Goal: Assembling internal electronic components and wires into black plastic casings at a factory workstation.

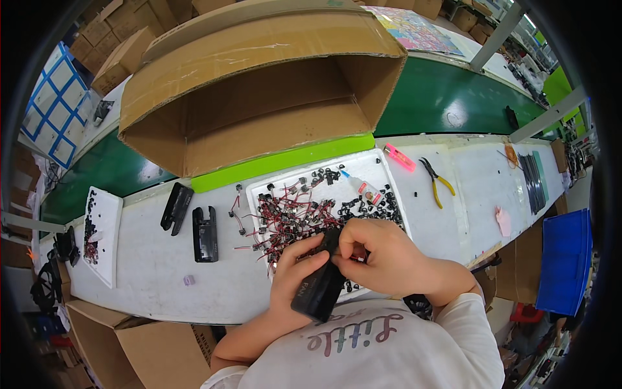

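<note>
Close to my body, my left hand (293,277) is wrapped round a long black plastic casing (319,293), tilted with its upper end over the tray. The thumb and fingers of my right hand (392,258) pinch at that upper end; what lies between them is too small and hidden to name. Beneath both hands is a white foam tray (391,170) with a heap of small parts on red and black wires (291,212). Small black plastic pieces (383,212) and a small white bottle with a blue tip (367,191) are also in it. Two similar black casings (176,207) (205,238) lie left of the tray.
A large open cardboard box (265,123) stands behind the tray, above a bright green strip (285,162). Yellow-handled pliers (438,185) and a pink object (400,157) lie to the right. Another white tray (109,249) is at far left. A blue bin (564,259) stands beyond the right edge.
</note>
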Available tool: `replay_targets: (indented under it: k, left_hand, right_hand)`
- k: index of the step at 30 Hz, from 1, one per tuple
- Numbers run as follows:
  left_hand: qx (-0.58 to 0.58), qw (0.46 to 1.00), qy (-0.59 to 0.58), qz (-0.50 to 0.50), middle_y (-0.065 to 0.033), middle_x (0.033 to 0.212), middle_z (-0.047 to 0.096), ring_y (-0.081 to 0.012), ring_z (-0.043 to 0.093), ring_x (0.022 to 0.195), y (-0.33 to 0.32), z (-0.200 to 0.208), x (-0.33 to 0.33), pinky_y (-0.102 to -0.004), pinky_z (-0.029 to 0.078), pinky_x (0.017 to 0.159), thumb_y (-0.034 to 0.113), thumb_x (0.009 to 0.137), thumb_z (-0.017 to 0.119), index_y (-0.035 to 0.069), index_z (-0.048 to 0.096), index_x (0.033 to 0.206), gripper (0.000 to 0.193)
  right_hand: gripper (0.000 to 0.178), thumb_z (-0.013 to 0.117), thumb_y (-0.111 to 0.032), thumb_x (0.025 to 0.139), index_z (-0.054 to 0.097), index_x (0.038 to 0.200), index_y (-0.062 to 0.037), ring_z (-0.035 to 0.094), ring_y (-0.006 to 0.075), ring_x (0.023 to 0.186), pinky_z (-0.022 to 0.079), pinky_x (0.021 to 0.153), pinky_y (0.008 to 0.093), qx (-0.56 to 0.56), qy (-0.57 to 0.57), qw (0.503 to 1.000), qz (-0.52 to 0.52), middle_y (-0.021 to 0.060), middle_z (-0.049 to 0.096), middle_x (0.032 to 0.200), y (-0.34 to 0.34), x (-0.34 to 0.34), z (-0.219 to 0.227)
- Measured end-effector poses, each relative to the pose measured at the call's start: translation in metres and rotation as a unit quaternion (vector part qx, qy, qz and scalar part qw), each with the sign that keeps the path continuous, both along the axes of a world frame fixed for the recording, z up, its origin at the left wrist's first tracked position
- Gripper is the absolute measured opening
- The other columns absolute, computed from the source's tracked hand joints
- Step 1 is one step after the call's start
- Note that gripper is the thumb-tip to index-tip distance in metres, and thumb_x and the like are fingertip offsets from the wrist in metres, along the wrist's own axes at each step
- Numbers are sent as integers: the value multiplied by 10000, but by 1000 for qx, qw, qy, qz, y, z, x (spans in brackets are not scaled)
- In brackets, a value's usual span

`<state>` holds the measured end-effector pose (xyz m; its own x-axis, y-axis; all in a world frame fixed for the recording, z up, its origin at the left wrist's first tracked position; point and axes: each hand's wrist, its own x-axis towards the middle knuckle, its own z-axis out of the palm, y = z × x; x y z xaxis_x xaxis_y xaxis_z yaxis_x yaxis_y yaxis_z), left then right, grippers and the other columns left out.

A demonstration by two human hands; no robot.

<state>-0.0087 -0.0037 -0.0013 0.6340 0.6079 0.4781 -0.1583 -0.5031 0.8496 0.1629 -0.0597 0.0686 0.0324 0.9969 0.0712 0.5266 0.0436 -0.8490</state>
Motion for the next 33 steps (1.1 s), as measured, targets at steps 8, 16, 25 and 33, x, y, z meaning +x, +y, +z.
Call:
replay_targets:
  k: [8,16,25,33]
  left_hand:
    - [-8,1000,-13,16,-198,1211,469,-291,539,1067,-1,-4,1,-337,439,890,18,661,732,34,544,1175,548]
    - [-15,999,13,48,-215,1180,512,-289,533,1076,0,-16,12,-351,435,903,5,642,765,12,494,1153,578]
    - [-25,996,-30,80,-219,1201,479,-311,524,1081,-2,-14,18,-358,441,896,11,643,761,27,471,1187,617]
    - [-11,995,103,-9,-222,1268,406,-315,513,1088,-2,10,32,-348,466,853,29,680,700,17,356,1321,728]
  right_hand:
    - [172,615,7,677,471,744,-61,566,291,581,444,504,377,40,-26,999,-14,83,532,618,1,-11,-11]
    - [178,647,8,704,489,763,-50,529,166,486,411,453,270,91,-67,992,-48,57,521,605,5,-5,-23]
    - [400,766,-204,659,569,970,-48,536,259,740,433,614,348,190,-111,976,3,101,543,816,-13,25,11]
    - [227,719,-90,620,567,784,-53,481,269,674,386,590,369,195,-129,970,68,86,473,753,-30,5,7]
